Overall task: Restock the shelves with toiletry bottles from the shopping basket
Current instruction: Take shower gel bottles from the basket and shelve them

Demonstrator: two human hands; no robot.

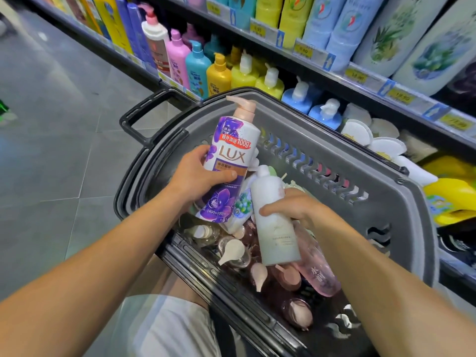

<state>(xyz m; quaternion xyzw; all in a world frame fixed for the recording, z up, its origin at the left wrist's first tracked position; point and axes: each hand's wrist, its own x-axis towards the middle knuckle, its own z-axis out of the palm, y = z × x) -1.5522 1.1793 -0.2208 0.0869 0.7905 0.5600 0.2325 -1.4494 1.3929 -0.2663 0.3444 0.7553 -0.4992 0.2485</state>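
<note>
Over the grey shopping basket [360, 176], the left hand [195, 173] grips a purple Lux bottle [231, 161] and the right hand [296, 207] a pale bottle [273, 220], both lifted clear, likely needing matching shelves [334, 65] next.

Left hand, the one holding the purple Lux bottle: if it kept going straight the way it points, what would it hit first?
Probably the basket's far wall; the left hand points up-right across the Lux bottle. Depth is unclear.
</note>
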